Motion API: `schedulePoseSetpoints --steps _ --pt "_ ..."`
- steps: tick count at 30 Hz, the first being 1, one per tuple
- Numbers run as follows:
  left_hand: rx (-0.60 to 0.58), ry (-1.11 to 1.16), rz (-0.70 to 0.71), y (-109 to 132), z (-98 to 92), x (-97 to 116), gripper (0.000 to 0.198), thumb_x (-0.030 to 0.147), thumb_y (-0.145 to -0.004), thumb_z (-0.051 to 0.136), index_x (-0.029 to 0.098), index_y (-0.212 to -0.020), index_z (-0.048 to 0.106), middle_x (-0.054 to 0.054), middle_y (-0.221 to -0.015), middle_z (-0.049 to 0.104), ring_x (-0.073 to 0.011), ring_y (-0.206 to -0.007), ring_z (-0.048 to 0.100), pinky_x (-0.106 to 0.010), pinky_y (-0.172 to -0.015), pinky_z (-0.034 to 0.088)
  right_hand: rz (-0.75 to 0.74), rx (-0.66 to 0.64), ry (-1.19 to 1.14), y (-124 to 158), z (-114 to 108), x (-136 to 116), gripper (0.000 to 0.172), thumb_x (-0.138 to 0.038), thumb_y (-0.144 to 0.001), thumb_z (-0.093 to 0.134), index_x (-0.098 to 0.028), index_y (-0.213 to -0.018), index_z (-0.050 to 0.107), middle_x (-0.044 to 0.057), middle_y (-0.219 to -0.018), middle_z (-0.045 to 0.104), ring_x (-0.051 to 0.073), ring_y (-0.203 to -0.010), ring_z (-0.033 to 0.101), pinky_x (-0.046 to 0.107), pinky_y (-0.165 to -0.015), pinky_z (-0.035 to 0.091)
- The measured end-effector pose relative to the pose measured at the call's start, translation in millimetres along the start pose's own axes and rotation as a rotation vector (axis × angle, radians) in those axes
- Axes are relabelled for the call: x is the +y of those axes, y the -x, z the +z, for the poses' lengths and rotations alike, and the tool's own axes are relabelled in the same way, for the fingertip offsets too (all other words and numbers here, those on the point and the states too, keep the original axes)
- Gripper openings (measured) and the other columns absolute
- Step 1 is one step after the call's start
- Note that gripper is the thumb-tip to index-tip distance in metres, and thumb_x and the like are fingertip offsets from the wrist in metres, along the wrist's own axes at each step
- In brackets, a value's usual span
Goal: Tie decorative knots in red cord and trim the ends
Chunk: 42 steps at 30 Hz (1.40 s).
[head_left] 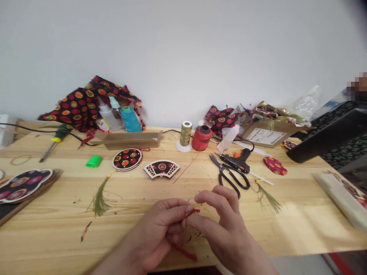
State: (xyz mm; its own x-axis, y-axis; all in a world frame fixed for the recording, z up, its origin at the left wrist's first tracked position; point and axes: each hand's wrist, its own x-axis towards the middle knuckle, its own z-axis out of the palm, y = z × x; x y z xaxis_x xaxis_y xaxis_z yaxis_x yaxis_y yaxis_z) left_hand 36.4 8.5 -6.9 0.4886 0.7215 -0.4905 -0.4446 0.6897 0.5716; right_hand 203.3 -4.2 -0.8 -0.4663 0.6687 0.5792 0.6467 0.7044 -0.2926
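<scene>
Low in the middle of the head view, my left hand (pixel 169 219) pinches a red cord (pixel 196 211) between thumb and forefinger. A thicker red tail (pixel 185 253) hangs below that hand. My right hand (pixel 222 217) meets it from the right, its thumb side against the cord at the left fingertips, the upper fingers bent and lifted. Its exact grip is partly hidden. Beyond the hands lies a fan-shaped wooden-framed piece (pixel 162 169) with patterned fabric. A round fabric piece (pixel 127 159) with a green tassel (pixel 101 198) is left of it.
Black-handled scissors (pixel 229 173) and a glue gun (pixel 236 160) lie right of centre. Behind stand a gold thread spool (pixel 186 134) and a red spool (pixel 201 138). A screwdriver (pixel 56 142) lies at left, a filled cardboard box (pixel 265 131) at back right. A person's hand shows far right.
</scene>
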Motion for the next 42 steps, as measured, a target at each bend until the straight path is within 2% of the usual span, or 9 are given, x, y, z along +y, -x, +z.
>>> schedulePoseSetpoints --steps 4,11,20,24,31,34,42 --pt "0.020 -0.016 0.024 1 2.0 0 0.013 0.022 -0.071 0.067 0.011 -0.064 0.065 0.006 -0.051 0.035 -0.0051 -0.046 0.019 -0.020 -0.043 0.013 0.042 -0.023 -0.050 -2 3 -3 0.022 -0.009 -0.085 0.047 -0.026 -0.083 0.060 0.005 -0.102 0.056 0.022 -0.097 0.043 0.040 -0.086 0.042" --pt "0.113 -0.005 0.073 2 5.4 3 0.010 0.021 -0.068 0.070 0.011 -0.065 0.068 0.007 -0.050 0.040 -0.0034 -0.044 0.019 -0.016 -0.041 0.015 0.247 0.126 -0.281 -2 18 -16 0.022 -0.001 -0.080 0.042 -0.021 -0.081 0.052 0.006 -0.101 0.045 0.021 -0.095 0.040 0.040 -0.082 0.038" --pt "0.184 -0.094 0.194 -1 6.2 5 0.012 0.023 -0.068 0.070 0.011 -0.065 0.069 0.005 -0.054 0.046 -0.0044 -0.046 0.022 -0.016 -0.043 0.019 0.356 0.159 -0.343 -6 18 -21 0.020 -0.001 -0.078 0.044 -0.019 -0.083 0.051 0.007 -0.103 0.042 0.022 -0.101 0.040 0.039 -0.080 0.037" --pt "0.227 -0.225 0.236 1 7.3 7 0.014 0.025 -0.070 0.069 0.013 -0.064 0.068 0.004 -0.053 0.048 -0.0072 -0.049 0.029 -0.018 -0.046 0.024 0.384 0.097 -0.347 -8 13 -19 0.021 -0.001 -0.077 0.047 -0.020 -0.082 0.052 0.008 -0.107 0.041 0.024 -0.104 0.038 0.041 -0.082 0.037" --pt "0.175 -0.367 0.241 3 6.7 7 0.016 0.027 -0.075 0.064 0.014 -0.066 0.067 0.004 -0.056 0.046 -0.0098 -0.054 0.030 -0.021 -0.049 0.024 0.376 0.032 -0.353 -12 7 -16 0.025 0.003 -0.075 0.046 -0.021 -0.080 0.053 0.006 -0.113 0.039 0.023 -0.109 0.035 0.041 -0.089 0.035" --pt "0.151 -0.355 0.236 4 5.1 6 0.016 0.027 -0.076 0.063 0.014 -0.067 0.068 0.003 -0.056 0.048 -0.0095 -0.053 0.030 -0.022 -0.049 0.024 0.382 0.017 -0.366 -12 6 -15 0.025 0.004 -0.075 0.046 -0.020 -0.080 0.053 0.006 -0.113 0.040 0.022 -0.111 0.034 0.040 -0.092 0.033" --pt "0.152 -0.257 0.217 5 4.6 6 0.012 0.020 -0.072 0.065 0.014 -0.078 0.074 -0.003 -0.064 0.064 -0.0104 -0.057 0.043 -0.022 -0.054 0.031 0.414 -0.029 -0.383 -13 1 -13 0.023 0.002 -0.075 0.049 -0.020 -0.076 0.054 0.005 -0.112 0.041 0.021 -0.113 0.034 0.037 -0.095 0.032"
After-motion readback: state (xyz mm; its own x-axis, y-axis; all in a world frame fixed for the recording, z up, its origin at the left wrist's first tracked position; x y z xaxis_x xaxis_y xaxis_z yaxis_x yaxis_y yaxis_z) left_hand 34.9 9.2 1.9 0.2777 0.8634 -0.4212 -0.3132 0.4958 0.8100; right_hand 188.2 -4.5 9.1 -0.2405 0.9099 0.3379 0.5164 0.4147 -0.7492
